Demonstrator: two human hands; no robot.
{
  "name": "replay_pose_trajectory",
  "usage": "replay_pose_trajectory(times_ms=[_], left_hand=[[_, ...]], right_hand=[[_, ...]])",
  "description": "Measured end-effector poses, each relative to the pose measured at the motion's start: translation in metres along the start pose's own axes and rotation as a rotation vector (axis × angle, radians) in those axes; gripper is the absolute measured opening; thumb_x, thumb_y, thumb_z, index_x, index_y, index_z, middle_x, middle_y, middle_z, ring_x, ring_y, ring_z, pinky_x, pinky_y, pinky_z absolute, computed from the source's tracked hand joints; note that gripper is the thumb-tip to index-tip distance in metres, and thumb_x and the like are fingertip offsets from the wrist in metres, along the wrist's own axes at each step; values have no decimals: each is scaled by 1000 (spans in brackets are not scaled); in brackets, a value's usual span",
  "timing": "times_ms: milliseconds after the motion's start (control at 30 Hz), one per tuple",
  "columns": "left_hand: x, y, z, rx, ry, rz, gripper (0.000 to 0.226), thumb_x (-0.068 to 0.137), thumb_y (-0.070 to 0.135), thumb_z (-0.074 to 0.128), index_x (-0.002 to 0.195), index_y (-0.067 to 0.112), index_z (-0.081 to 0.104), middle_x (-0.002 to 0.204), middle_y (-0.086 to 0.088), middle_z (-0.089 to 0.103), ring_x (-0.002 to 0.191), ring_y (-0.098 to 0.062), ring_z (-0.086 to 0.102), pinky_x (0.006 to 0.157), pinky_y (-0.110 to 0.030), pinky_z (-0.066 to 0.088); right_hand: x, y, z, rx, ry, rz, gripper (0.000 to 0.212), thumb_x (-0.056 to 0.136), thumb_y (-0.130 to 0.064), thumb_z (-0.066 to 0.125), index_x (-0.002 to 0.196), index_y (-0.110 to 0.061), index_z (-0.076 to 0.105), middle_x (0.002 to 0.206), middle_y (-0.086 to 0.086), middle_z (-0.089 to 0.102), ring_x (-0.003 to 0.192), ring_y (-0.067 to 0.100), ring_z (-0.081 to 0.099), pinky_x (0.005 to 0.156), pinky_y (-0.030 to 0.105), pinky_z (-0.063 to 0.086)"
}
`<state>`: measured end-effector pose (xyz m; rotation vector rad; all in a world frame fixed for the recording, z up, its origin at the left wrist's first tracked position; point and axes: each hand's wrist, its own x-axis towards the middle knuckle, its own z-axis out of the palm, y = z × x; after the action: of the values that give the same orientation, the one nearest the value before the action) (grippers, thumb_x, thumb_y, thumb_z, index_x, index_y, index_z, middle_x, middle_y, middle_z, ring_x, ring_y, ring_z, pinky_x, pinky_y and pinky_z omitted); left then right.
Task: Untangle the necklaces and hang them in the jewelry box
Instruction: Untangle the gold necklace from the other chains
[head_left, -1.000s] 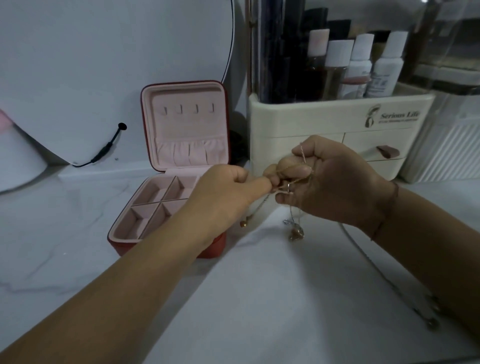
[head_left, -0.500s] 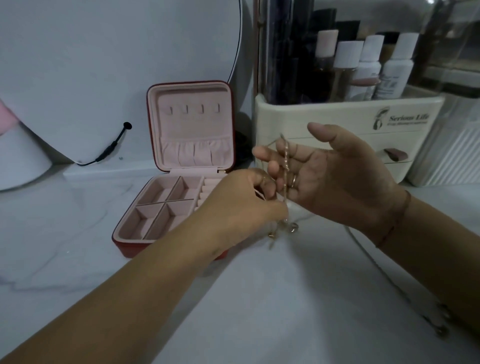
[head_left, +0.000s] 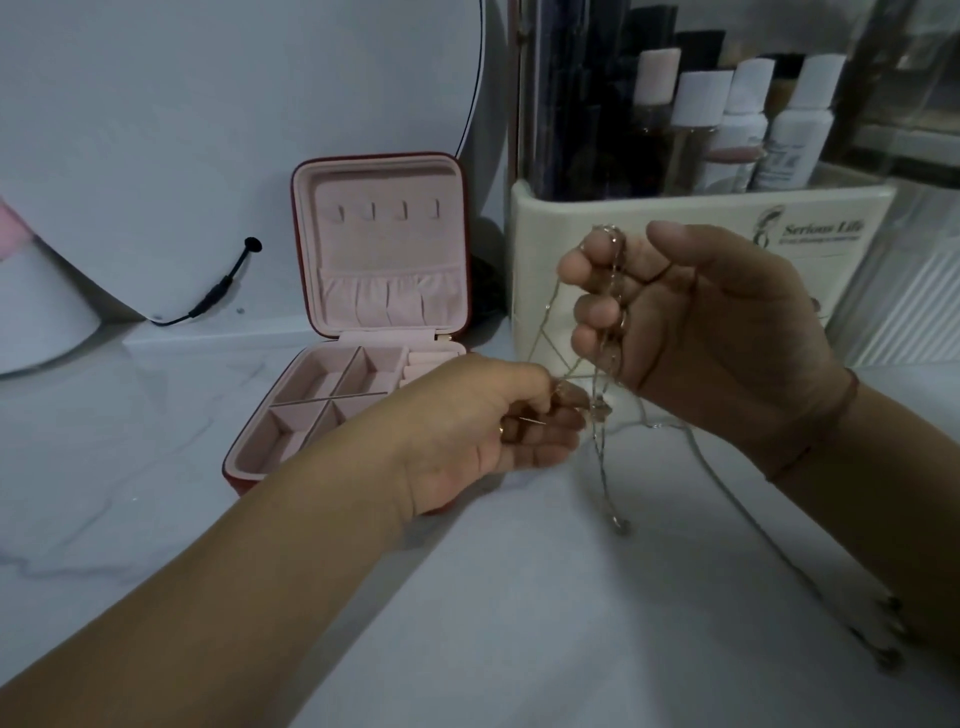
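Right hand (head_left: 717, 332) holding necklaces (head_left: 615, 291) raised, chains looping over curled fingers. Left hand (head_left: 493, 431) pinching one strand below, beside open box (head_left: 384, 244). Best drawing strand out slowly, slack, not tightening tangle. Hooks (head_left: 387, 210) sitting empty.

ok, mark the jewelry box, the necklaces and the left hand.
jewelry box (head_left: 379, 249): head view, inside of the upright lid.
necklaces (head_left: 615, 270): head view, upper stretch of chain.
left hand (head_left: 478, 421): head view, back of the hand.
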<state>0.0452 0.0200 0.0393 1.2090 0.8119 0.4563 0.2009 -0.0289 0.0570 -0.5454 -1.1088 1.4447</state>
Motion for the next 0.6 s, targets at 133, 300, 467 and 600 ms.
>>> replay_pose_trajectory(times_ms=[133, 300, 467, 600], left_hand=[[0, 3, -2, -152, -28, -6, 31, 85, -16, 37, 101, -9, 62, 85, -18, 66, 68, -19, 66, 69, -26, 59], [0, 1, -2, -188, -112, -72, 33, 83, -17, 35, 104, -9, 60, 92, -19, 65, 87, -29, 67, 84, -37, 56], [1, 2, -3, -241, -120, -75, 34, 83, -20, 34, 104, -12, 59, 91, -19, 66, 86, -25, 67, 87, -38, 55], [3, 4, -3, -364, -46, -16, 40, 83, -23, 27, 96, -11, 63, 80, -21, 70, 72, -20, 71, 70, -24, 59]], right_hand=[[2, 2, -3, 54, 23, 41, 32, 84, -27, 42, 82, -11, 69, 96, 4, 69, 59, 8, 58, 63, 25, 54], [1, 1, -5, 66, -52, 121, 40, 86, -29, 39, 107, -4, 63, 124, 10, 64, 50, 4, 51, 59, 24, 54], [1, -1, -13, 122, -180, 130, 48, 88, -26, 47, 128, -1, 55, 134, 12, 57, 52, 5, 54, 62, 25, 55], [1, -11, -24, 212, -239, 107, 51, 89, -23, 55, 136, -5, 44, 139, 13, 52, 53, 6, 56, 62, 24, 56]])
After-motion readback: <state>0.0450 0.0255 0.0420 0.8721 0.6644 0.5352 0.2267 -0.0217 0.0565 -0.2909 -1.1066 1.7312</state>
